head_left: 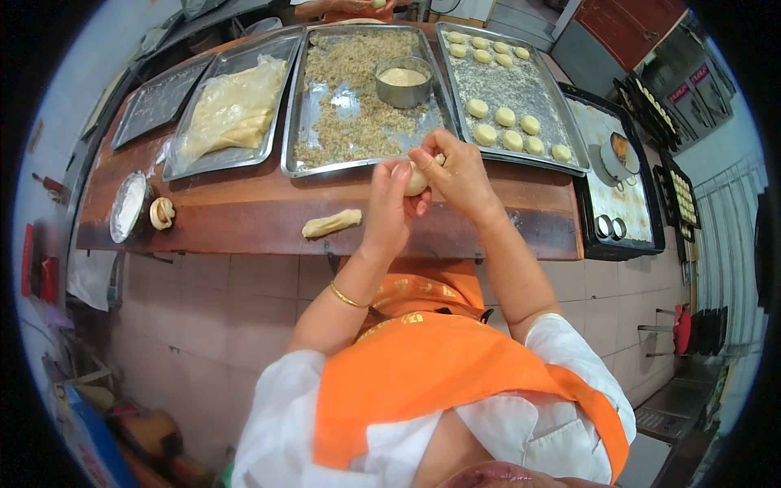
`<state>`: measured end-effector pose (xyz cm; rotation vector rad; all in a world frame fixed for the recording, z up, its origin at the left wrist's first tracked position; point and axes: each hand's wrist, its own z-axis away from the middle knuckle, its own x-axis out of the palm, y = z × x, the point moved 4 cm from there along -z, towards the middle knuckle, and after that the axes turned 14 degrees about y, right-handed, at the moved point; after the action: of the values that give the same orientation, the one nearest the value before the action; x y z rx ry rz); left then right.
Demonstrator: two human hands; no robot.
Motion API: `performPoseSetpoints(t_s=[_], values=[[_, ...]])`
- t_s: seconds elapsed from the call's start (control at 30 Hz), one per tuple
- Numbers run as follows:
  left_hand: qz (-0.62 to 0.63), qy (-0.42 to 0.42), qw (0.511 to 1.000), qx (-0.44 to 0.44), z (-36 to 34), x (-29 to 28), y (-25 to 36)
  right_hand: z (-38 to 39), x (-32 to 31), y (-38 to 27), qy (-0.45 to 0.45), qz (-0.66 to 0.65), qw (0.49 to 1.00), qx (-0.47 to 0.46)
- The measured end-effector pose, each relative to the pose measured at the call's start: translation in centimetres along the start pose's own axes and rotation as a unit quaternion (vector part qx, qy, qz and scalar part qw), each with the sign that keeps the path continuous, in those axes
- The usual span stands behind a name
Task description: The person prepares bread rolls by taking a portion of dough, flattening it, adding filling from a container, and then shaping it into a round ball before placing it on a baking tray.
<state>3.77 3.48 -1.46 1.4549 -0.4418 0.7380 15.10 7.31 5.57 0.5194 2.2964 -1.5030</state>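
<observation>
My left hand [392, 193] cups a pale dough ball [416, 182] just above the table's near part. Over its top, my right hand [452, 172] pinches the dough with thumb and fingers. A short length of rolled dough [332, 224] lies on the wooden table [244, 213], left of my hands. Beyond them a metal tray [290, 146] holds crumbly brown filling [354, 61] and a round metal tin [403, 91] with a paler filling inside. To the right, another metal tray [488, 96] carries several round dough pieces [486, 134] on flour.
Left of the filling, a tray [181, 167] bears dough under plastic [232, 106]. A bowl of flour [130, 207] sits at the table's left edge. A black baking tray [602, 179] with a small pot [620, 159] and two metal rings stands right. Another person's hands [358, 6] show at the far side.
</observation>
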Motion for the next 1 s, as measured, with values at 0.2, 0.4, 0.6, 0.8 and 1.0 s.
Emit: performPoseSetpoints(t_s=[0.2, 0.4, 0.6, 0.8, 1.0], values=[[0.027, 0.001, 0.999, -0.023, -0.1, -1.3, 0.4, -0.9, -0.6, 1.4, -0.103, -0.046, 0.993, -0.022], [-0.002, -0.043, 0.999, -0.026, 0.1, -2.1, 1.0, -1.2, -0.5, 1.4, -0.134, -0.142, 0.98, -0.037], [0.034, -0.029, 0.997, -0.065, -0.1, -1.7, 0.8, -0.9, -0.8, 0.3, -0.135, -0.071, 0.983, -0.105], [-0.024, -0.047, 0.997, -0.051, -0.6, -2.5, 0.5, -0.5, -0.6, -0.1, -0.142, -0.062, 0.973, -0.169], [-0.051, -0.02, 0.995, -0.085, -0.1, -2.2, 0.7, -0.1, -0.9, -0.8, -0.183, -0.025, 0.962, -0.203]])
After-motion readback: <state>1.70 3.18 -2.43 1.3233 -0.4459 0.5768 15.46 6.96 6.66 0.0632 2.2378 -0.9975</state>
